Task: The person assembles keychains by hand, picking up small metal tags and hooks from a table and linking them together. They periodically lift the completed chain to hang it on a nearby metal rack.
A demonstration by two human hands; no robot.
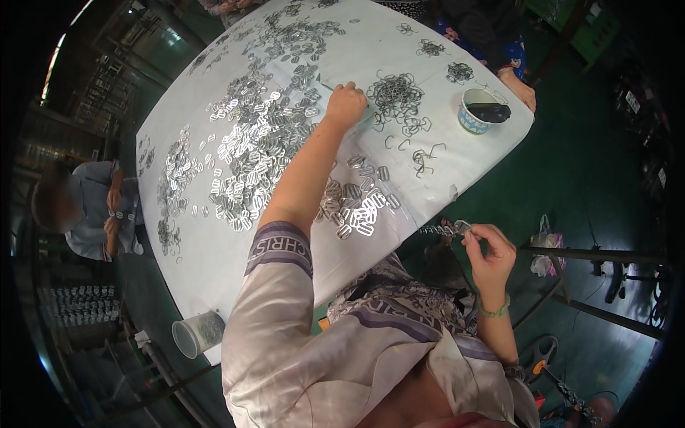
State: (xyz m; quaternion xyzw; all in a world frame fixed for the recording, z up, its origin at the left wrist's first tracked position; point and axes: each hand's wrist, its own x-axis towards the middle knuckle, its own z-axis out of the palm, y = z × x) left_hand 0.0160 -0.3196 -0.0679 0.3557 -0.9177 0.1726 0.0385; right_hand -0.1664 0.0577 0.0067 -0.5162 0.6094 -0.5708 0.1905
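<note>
My left hand point(347, 104) is stretched over the white table point(435, 192), its fingers curled closed beside a heap of bent wire hooks point(397, 96). What its fingers hold, if anything, is hidden. Left of that forearm lies a wide pile of flat, slotted metal slides point(250, 153), and a smaller group of slides point(360, 207) sits to its right. Off the table's near right edge, my right hand point(491, 253) pinches a small metal piece between thumb and fingers. A string of linked metal pieces point(437, 230) hangs off to the left of it.
A printed paper tub point(472, 125) with something dark inside stands near the right edge. By the near left corner is a clear plastic bucket point(193, 337). A co-worker point(93, 203) handles slides at the left; another person's hand point(519, 88) rests on the far right edge.
</note>
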